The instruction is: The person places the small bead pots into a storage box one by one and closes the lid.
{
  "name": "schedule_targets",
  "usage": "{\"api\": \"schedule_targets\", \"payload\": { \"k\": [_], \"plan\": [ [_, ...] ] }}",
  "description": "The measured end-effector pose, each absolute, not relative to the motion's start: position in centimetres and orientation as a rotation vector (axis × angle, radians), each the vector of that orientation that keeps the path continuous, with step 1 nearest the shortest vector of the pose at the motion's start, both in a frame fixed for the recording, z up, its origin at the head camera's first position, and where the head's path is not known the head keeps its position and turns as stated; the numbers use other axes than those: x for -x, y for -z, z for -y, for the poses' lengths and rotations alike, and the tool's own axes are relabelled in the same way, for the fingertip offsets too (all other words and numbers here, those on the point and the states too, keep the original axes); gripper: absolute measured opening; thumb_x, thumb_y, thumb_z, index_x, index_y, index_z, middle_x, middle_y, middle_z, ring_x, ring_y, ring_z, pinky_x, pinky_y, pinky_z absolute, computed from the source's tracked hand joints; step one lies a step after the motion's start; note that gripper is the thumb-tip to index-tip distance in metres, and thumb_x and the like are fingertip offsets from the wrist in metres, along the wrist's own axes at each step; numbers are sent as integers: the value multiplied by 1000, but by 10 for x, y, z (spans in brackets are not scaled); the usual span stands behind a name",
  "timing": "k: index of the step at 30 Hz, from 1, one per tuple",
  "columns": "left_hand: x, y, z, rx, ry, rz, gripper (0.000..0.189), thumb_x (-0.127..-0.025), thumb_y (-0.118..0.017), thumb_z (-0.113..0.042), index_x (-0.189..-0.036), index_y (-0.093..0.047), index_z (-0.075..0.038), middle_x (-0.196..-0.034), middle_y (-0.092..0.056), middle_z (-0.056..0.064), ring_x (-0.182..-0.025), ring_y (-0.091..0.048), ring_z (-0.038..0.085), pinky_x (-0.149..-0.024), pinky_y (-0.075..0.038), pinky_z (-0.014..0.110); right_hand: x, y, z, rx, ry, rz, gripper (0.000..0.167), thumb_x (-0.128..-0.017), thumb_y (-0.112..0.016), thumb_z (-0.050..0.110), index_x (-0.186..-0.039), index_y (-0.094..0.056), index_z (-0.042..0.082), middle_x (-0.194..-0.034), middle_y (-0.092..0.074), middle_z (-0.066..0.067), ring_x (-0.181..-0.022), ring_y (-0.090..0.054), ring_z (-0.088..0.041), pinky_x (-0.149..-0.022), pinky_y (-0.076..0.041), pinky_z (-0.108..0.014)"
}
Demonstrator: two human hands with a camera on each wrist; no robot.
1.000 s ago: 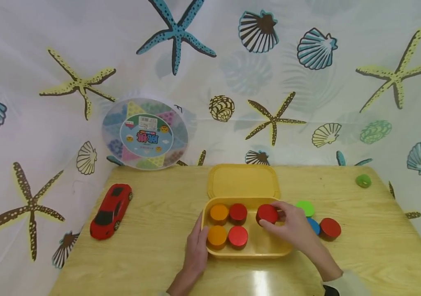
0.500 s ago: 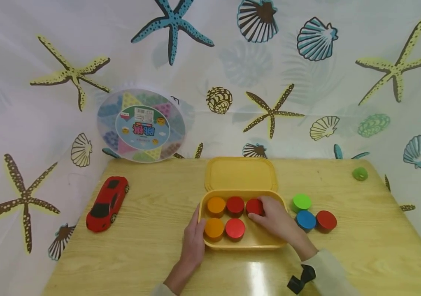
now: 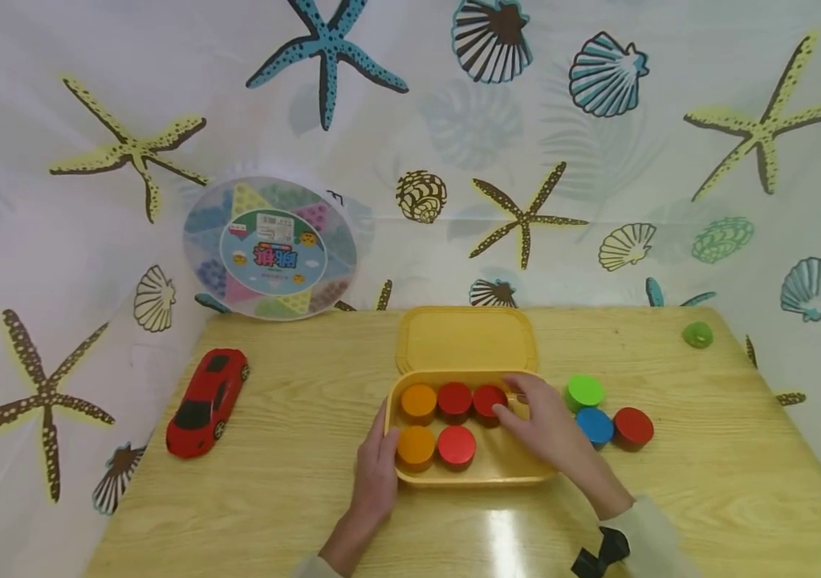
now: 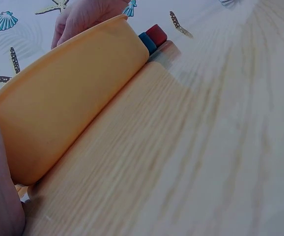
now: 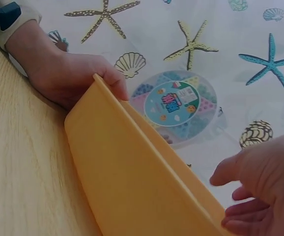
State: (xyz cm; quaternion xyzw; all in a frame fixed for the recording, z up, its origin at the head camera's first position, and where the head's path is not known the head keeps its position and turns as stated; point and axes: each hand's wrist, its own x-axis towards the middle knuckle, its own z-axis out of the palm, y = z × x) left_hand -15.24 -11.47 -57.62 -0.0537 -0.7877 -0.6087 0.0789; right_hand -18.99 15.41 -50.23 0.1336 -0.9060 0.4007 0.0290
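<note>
A yellow plastic box (image 3: 468,482) stands open on the table. My left hand (image 3: 375,482) grips its left end, the thumb over the rim. Inside lie several round, lidded tubs: two orange, a light red one (image 3: 457,446), a dark red one (image 3: 455,400) and another red tub (image 3: 491,403) at the right of the back row. My right hand (image 3: 546,421) hovers over the right part of the box, beside that last tub. In the right wrist view, the fingers of the right hand (image 5: 265,187) are loosely bent, with nothing held between them.
A green tub (image 3: 584,392), a blue tub (image 3: 595,427) and a red tub (image 3: 633,428) stand right of the box. Behind it lies a yellow lid (image 3: 468,339). A red toy car (image 3: 208,401) is at left, a small green object (image 3: 698,335) far right, a round game case (image 3: 273,249) behind.
My right hand has lowered a red tub into the box's back row, let it go and drawn slightly right. The left hand stays on the box. The head view has shifted a little.
</note>
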Motion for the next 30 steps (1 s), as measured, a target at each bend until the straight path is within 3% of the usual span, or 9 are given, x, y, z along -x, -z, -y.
{"api": "schedule_targets", "payload": {
  "k": [5,8,12,13,19,20,23,30],
  "plan": [
    [152,576,115,158,1818,2364,53,-114,-32,-18,-165,-26,-3,-170,-30,9,-156,-26,23,-127,-20,43,179,505,-181,-475,-1224,2564,39,-93,-77,7,-130,-67,-2,-127,-70,-19,-113,-68,-38,-95,-59,-50],
    [153,577,116,171,1817,2362,53,-114,-31,-18,-165,-25,-3,-170,-29,9,-157,-26,23,-127,-20,43,175,509,-199,-472,-1222,2486,39,-92,-78,5,-130,-68,1,-128,-71,-15,-116,-67,-36,-98,-58,-35],
    [154,577,115,179,1822,2356,53,-115,-31,-19,-165,-25,-3,-170,-29,8,-157,-25,22,-127,-19,42,167,515,-223,-416,-1203,2453,43,-93,-78,6,-135,-67,6,-134,-69,-10,-120,-64,-31,-101,-48,-13],
    [154,577,115,177,1821,2356,53,-115,-31,-19,-165,-25,-3,-170,-29,8,-157,-26,22,-127,-19,42,165,517,-228,-405,-1192,2440,44,-93,-78,5,-136,-67,6,-134,-68,-10,-110,-67,-27,-94,-47,-8],
    [152,577,114,163,1828,2364,53,-115,-31,-20,-165,-26,-3,-170,-29,9,-157,-25,23,-128,-19,44,155,524,-257,-330,-1133,2380,50,-89,-80,1,-137,-65,3,-139,-66,-13,-120,-59,-6,-100,-39,-2],
    [152,577,114,162,1831,2363,53,-115,-32,-20,-165,-26,-3,-170,-29,9,-157,-25,24,-128,-19,44,155,525,-262,-310,-1126,2380,52,-89,-80,1,-138,-65,4,-140,-65,-13,-132,-53,-6,-107,-34,-3],
    [152,577,113,164,1840,2353,53,-115,-32,-19,-165,-26,-3,-170,-29,10,-157,-25,23,-127,-19,43,154,531,-277,-268,-1110,2382,57,-88,-81,2,-142,-63,7,-145,-61,-16,-138,-49,-8,-109,-30,-3],
    [153,576,114,171,1838,2352,53,-115,-32,-19,-165,-25,-2,-170,-28,12,-157,-24,25,-127,-18,45,149,559,-306,-132,-1208,2464,69,-94,-78,12,-154,-46,4,-154,-48,-22,-140,-44,-30,-103,-29,-3]
  ]
}}
